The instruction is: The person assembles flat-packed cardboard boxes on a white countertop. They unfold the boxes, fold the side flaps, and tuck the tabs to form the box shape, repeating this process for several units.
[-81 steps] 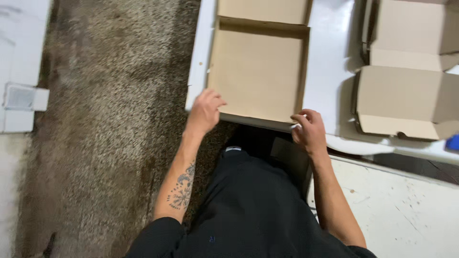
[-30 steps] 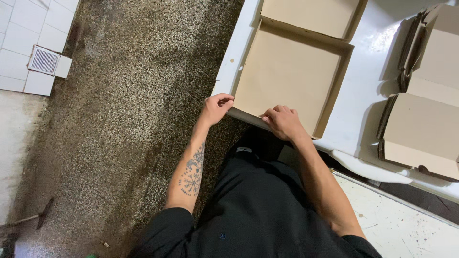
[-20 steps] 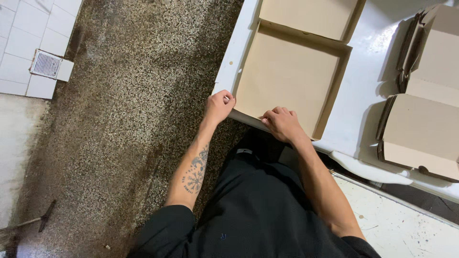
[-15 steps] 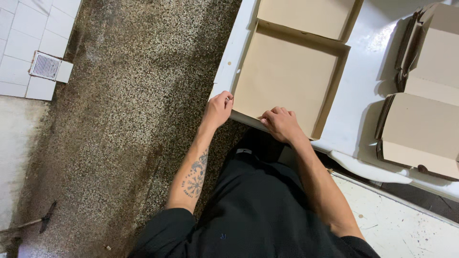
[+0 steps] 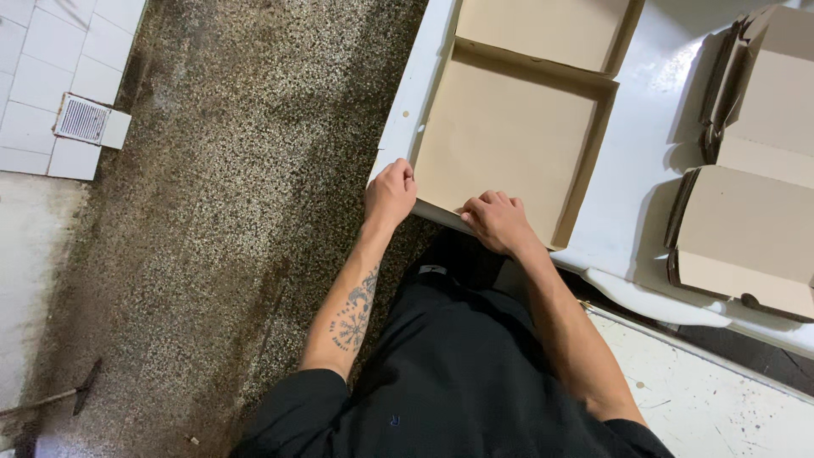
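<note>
An open brown cardboard box [image 5: 509, 144], flat and shallow like a pizza box, lies on a white table [image 5: 644, 144] with its lid [image 5: 543, 30] folded back at the far side. My left hand [image 5: 390, 191] grips the box's near left corner, fingers curled around the front wall. Pressing on the near front wall toward its middle is my right hand [image 5: 496, 220], its fingers bent over the edge. Both forearms reach up from my dark shirt.
Folded cardboard boxes [image 5: 746, 229] are stacked at the table's right, with another [image 5: 780, 76] behind them. A speckled dark floor [image 5: 237, 187] lies to the left, with white tiles and a small vent [image 5: 85, 123] at the far left. A white speckled surface [image 5: 729, 399] is at lower right.
My right hand slid left along the box's front wall from its near right corner to the middle. My left hand stayed at the near left corner. The camera view shifted.
</note>
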